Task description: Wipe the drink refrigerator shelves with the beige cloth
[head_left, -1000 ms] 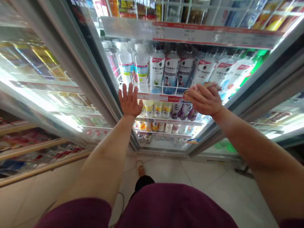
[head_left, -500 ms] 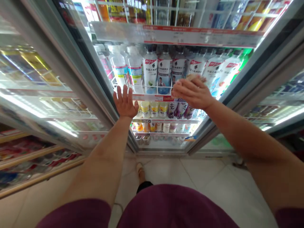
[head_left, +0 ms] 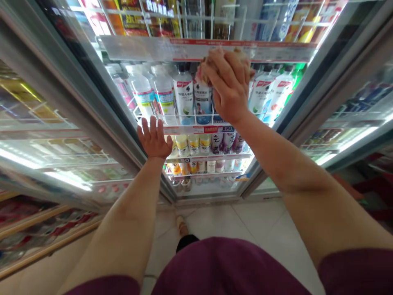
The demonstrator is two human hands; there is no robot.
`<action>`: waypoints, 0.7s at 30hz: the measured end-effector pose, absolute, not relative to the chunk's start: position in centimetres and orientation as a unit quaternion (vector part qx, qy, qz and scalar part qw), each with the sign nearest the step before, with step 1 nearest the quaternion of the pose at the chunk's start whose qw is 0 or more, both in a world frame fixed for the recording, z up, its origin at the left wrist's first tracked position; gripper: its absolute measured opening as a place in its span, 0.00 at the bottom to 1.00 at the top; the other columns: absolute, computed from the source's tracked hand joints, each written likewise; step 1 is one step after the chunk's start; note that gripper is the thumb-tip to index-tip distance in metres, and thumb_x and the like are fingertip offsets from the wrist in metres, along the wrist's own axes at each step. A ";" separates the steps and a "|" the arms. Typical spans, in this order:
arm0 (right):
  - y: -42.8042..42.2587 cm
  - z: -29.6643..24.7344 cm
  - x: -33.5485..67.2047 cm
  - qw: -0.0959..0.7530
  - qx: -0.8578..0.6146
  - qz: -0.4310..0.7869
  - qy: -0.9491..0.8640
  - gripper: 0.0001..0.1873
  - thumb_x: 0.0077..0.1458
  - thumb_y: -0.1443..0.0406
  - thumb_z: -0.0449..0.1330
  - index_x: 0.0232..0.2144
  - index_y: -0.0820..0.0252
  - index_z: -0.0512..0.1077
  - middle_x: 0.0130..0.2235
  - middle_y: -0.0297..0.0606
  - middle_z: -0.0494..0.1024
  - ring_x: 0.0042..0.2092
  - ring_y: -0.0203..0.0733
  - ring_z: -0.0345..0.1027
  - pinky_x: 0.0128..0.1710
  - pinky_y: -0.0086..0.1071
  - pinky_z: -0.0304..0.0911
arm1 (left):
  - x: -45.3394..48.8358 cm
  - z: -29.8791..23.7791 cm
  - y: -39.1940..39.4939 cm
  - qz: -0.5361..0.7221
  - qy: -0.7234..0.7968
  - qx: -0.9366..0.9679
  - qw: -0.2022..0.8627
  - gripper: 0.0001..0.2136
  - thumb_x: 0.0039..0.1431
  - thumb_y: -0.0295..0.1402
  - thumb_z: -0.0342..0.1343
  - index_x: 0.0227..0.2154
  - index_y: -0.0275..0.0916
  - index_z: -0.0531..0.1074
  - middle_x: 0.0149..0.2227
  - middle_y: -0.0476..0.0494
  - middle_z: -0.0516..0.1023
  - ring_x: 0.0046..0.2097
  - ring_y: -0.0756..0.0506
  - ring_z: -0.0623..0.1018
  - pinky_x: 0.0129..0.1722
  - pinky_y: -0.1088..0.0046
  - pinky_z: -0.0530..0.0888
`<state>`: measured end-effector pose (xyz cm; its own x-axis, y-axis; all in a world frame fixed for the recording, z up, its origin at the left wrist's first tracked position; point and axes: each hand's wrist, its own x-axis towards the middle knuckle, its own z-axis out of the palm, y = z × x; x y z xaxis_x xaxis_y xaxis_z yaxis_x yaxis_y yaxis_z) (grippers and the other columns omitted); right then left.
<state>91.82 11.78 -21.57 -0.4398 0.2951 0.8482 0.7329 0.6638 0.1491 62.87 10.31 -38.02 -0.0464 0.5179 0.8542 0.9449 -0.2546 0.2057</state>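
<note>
All positions are given relative to the glass door [head_left: 205,200] of the drinks fridge. The step in hand is judged to be wiping. A bunched cloth [head_left: 204,73] is located at the upper middle of the glass door, in front of the shelved bottles [head_left: 184,96]; in view, the lower part of a price strip [head_left: 138,48] behind the glass door is overlapped by it.

The cloth is gripped by the right hand [head_left: 231,84]. The fingers are pressed close together and bent over it, and cloth is left showing at both sides of the hand.

The left hand [head_left: 155,141] is spread, with the fingers pointed upward and nothing held. It is placed toward the lower left of the glass door, just beside the left edge. Firm contact with the glass door cannot be told from this view.

For the next move, even pressure of the cloth against the glass door is judged to be required, with strokes overlapped across its face. A loose bunch could leave streaks, so the cloth should be spread flatter beneath the fingers.
</note>
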 end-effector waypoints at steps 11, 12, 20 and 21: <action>12.2 -17.9 89.8 0.395 -0.264 -0.344 -0.810 0.28 0.71 0.61 0.38 0.66 0.38 0.65 0.68 0.20 0.63 0.73 0.43 0.50 0.74 0.50 0.45 | 62.6 -38.3 10.5 -0.474 -0.553 -0.648 0.222 0.42 0.63 0.63 0.40 0.67 0.34 0.64 0.70 0.29 0.59 0.75 0.33 0.41 0.72 0.47 0.31; 12.2 -16.5 90.0 0.443 -0.284 -0.354 -0.773 0.28 0.70 0.61 0.39 0.64 0.38 0.66 0.67 0.20 0.65 0.72 0.42 0.52 0.74 0.47 0.45 | 62.5 -38.4 10.4 -0.472 -0.552 -0.649 0.226 0.42 0.63 0.63 0.40 0.67 0.33 0.63 0.70 0.29 0.59 0.75 0.33 0.41 0.72 0.47 0.31; 11.6 -14.1 90.6 0.247 -0.194 -0.474 -0.822 0.33 0.70 0.64 0.29 0.70 0.54 0.58 0.71 0.32 0.58 0.72 0.45 0.50 0.70 0.49 0.50 | 62.5 -38.3 10.6 -0.477 -0.550 -0.652 0.214 0.45 0.64 0.66 0.36 0.66 0.29 0.63 0.71 0.33 0.56 0.74 0.29 0.37 0.72 0.45 0.29; 11.5 -14.2 90.6 0.173 -0.153 -0.478 -0.847 0.34 0.69 0.65 0.28 0.70 0.55 0.55 0.71 0.32 0.56 0.72 0.46 0.48 0.69 0.51 0.50 | 62.6 -38.3 10.7 -0.480 -0.550 -0.650 0.210 0.46 0.64 0.66 0.36 0.66 0.29 0.63 0.71 0.33 0.56 0.74 0.29 0.37 0.72 0.45 0.30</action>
<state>90.63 11.50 -14.20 -0.8928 0.0943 0.4405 0.4259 0.4956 0.7570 62.55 10.66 -38.34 -0.0665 0.5129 0.8559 0.9170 -0.3067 0.2550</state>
